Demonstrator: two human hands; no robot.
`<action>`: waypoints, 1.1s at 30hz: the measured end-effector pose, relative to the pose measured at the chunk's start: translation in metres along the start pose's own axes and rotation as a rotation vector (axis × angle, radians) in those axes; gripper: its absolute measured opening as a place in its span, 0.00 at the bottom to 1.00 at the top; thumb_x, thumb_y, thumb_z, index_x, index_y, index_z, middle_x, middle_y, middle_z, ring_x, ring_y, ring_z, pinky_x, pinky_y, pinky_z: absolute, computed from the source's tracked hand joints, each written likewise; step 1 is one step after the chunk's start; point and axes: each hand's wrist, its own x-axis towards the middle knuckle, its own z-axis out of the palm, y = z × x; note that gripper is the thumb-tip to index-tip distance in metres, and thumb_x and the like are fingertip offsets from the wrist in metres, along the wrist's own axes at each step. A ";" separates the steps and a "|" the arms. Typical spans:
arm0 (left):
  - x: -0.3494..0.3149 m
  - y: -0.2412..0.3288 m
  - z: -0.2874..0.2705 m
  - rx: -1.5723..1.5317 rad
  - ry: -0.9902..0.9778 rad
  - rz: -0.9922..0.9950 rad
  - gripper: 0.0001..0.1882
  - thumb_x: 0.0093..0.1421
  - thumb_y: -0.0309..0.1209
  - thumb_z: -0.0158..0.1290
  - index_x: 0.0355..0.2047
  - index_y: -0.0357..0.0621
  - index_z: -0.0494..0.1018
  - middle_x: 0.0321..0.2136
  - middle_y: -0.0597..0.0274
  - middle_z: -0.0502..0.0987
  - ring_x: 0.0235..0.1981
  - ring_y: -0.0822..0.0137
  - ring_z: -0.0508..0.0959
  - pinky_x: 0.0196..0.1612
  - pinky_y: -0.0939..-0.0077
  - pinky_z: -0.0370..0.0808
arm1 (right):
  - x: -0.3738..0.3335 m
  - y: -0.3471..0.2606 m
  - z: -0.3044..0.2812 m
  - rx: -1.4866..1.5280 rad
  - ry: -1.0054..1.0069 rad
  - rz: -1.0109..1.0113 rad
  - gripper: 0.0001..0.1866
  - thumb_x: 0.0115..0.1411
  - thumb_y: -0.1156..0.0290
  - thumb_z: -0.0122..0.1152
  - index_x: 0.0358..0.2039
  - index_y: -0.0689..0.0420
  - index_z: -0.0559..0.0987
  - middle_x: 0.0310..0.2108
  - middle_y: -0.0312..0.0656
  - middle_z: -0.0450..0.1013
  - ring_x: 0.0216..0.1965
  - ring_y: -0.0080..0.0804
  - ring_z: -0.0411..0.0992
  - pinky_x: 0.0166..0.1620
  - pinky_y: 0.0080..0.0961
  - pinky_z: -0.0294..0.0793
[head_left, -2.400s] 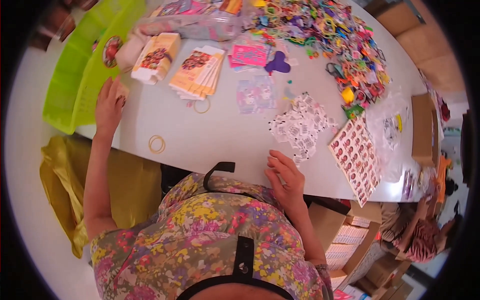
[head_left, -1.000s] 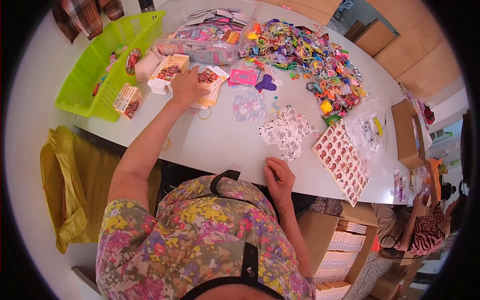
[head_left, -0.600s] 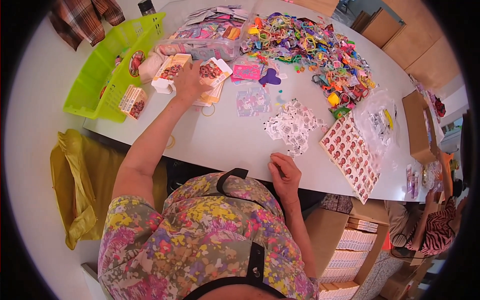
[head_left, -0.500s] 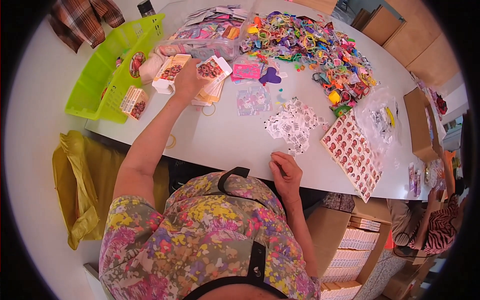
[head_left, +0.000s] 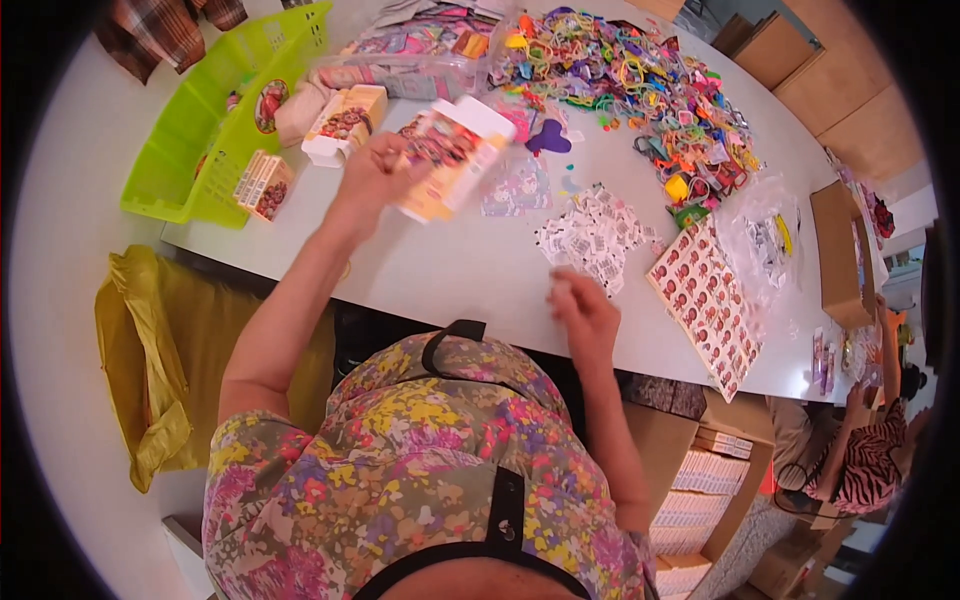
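Note:
My left hand (head_left: 370,185) is closed on the left end of a flattened cream and orange carton (head_left: 455,155) with a picture of red fruit or sweets, raised a little above the table. Its white flap points away to the right. My right hand (head_left: 588,315) hovers beside the near side of a heap of small white printed slips (head_left: 598,238); its fingers are curled and their tips smeared by motion. Left of the held carton, a similar box (head_left: 347,125) stands folded up with a white end. Three or so small filled boxes (head_left: 264,186) stand together beside the green basket.
A green plastic basket (head_left: 165,185) stands at the left. Colourful trinkets (head_left: 620,75) heap at the back. A sticker sheet (head_left: 705,310) and clear bag (head_left: 770,225) lie at the right. An open cardboard box (head_left: 700,470) holds packed cartons below. Another person (head_left: 870,460) sits at far right.
My left hand has drawn the flattened carton toward me and to the right, away from the folded box. My right hand has risen slightly toward the slips.

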 end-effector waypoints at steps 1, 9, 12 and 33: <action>-0.014 -0.002 0.008 -0.062 -0.087 -0.032 0.11 0.55 0.22 0.62 0.35 0.42 0.72 0.33 0.65 0.80 0.31 0.77 0.78 0.34 0.82 0.76 | 0.015 -0.017 0.005 0.021 0.010 0.108 0.09 0.60 0.74 0.61 0.41 0.60 0.81 0.36 0.37 0.76 0.36 0.21 0.72 0.40 0.21 0.73; -0.046 0.001 0.035 -0.315 -0.420 -0.412 0.25 0.53 0.26 0.63 0.51 0.39 0.69 0.45 0.56 0.78 0.46 0.68 0.79 0.50 0.74 0.75 | 0.089 -0.047 0.039 0.301 -0.257 0.005 0.15 0.62 0.68 0.61 0.46 0.62 0.80 0.36 0.33 0.77 0.35 0.18 0.71 0.40 0.18 0.71; -0.045 0.000 0.040 -0.727 -0.705 -0.620 0.39 0.44 0.30 0.66 0.57 0.36 0.63 0.48 0.48 0.75 0.52 0.56 0.76 0.57 0.65 0.71 | 0.095 -0.061 0.046 0.272 -0.344 0.057 0.15 0.62 0.68 0.61 0.47 0.63 0.79 0.35 0.34 0.78 0.36 0.18 0.71 0.40 0.18 0.70; -0.061 -0.025 0.037 -0.456 -0.352 -0.554 0.13 0.64 0.31 0.55 0.45 0.37 0.75 0.38 0.59 0.81 0.38 0.73 0.80 0.42 0.77 0.77 | 0.050 -0.062 0.066 0.027 -0.099 0.146 0.11 0.65 0.73 0.57 0.41 0.67 0.81 0.30 0.35 0.78 0.32 0.13 0.71 0.35 0.14 0.71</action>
